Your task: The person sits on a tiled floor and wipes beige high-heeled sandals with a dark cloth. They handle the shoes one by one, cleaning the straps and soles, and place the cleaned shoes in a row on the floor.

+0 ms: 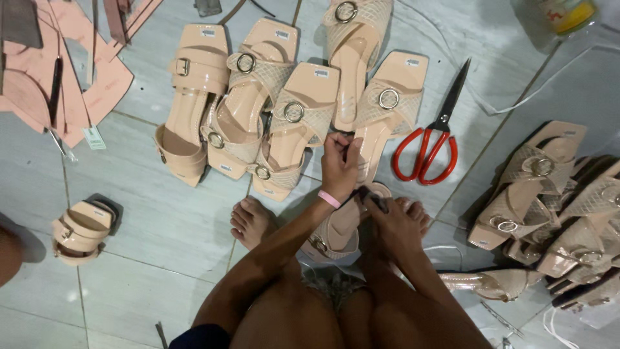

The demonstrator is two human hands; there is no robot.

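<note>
A beige sandal [336, 234] lies on the tiled floor between my bare feet. My right hand [395, 226] rests on its upper edge, shut on a small dark tool [373, 198]. My left hand [339, 165], with a pink band at the wrist, is raised just above it. Its fingers pinch a thin dark strand that runs down towards the tool. What the strand is cannot be made out. Behind the left hand lies a row of beige sandals [297, 126] with round metal buckles.
Red-handled scissors [426, 150] lie to the right of the row. A pile of beige sandals [549, 200] fills the right side. One sandal [81, 231] sits alone at the left. Pink cut sheets [77, 77] lie top left, and a white cord [516, 98] and a bottle [562, 14] top right.
</note>
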